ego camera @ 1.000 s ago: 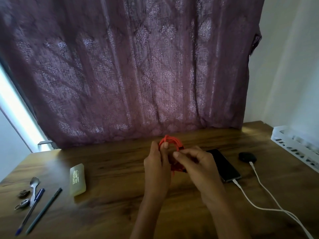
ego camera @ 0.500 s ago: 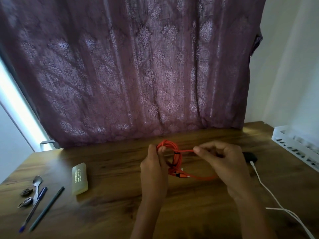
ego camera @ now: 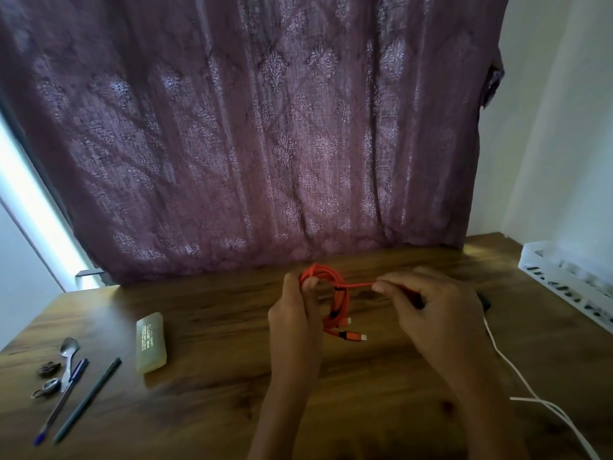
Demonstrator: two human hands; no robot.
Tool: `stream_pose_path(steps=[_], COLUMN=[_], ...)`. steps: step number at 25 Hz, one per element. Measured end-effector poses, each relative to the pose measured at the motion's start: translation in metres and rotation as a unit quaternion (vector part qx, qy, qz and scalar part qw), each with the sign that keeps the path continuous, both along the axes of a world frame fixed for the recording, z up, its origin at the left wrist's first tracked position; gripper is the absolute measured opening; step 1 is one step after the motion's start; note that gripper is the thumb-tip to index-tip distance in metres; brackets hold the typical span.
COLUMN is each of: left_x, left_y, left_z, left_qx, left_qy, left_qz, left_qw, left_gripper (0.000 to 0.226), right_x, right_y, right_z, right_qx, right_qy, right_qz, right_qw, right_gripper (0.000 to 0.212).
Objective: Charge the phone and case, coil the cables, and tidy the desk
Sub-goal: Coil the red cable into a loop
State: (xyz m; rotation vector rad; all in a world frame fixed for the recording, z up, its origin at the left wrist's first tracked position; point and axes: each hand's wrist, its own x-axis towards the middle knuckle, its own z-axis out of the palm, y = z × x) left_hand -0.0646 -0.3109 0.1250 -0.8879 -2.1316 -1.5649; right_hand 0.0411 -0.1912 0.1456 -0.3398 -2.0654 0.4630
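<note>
An orange cable (ego camera: 338,305) is coiled into loops above the middle of the wooden desk (ego camera: 215,393). My left hand (ego camera: 295,323) grips the coil at its left side, thumb through the loops. My right hand (ego camera: 438,313) pinches a strand of the same cable and holds it taut to the right. Two connector ends dangle below the coil. A white charging cable (ego camera: 517,370) runs along the desk at the right, up to a dark case (ego camera: 485,302) mostly hidden behind my right hand. The phone is hidden.
At the left lie a pale yellow plastic box (ego camera: 150,341), a spoon (ego camera: 69,353), two pens (ego camera: 88,398) and small metal bits (ego camera: 46,376). A white slotted tray (ego camera: 564,287) sits at the right edge. A purple curtain (ego camera: 265,127) hangs behind the desk.
My right hand has drawn a strand of the orange cable out to the right and pulled it taut, now covering the phone. The loose loop below has been taken up.
</note>
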Motion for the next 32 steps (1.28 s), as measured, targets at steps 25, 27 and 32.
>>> stream_pose_path(steps=[25, 27, 32], left_x=[-0.017, -0.015, -0.011], left_y=[0.003, 0.003, -0.003], left_z=[-0.007, -0.001, 0.001], left_qx=[-0.063, -0.077, -0.130], left_qy=[-0.287, -0.319, -0.268], left_qz=[-0.360, -0.343, -0.312], left_qw=[0.886, 0.880, 0.902], left_gripper=[0.034, 0.034, 0.023], right_x=[-0.026, -0.026, -0.028], right_y=[-0.005, -0.008, -0.010], right_z=[-0.018, -0.018, -0.018], right_qx=[-0.652, -0.642, -0.563], right_qy=[-0.017, -0.032, -0.028], right_qz=[0.194, 0.197, 0.104], right_qw=[0.732, 0.740, 0.819], right_gripper=[0.022, 0.022, 0.015])
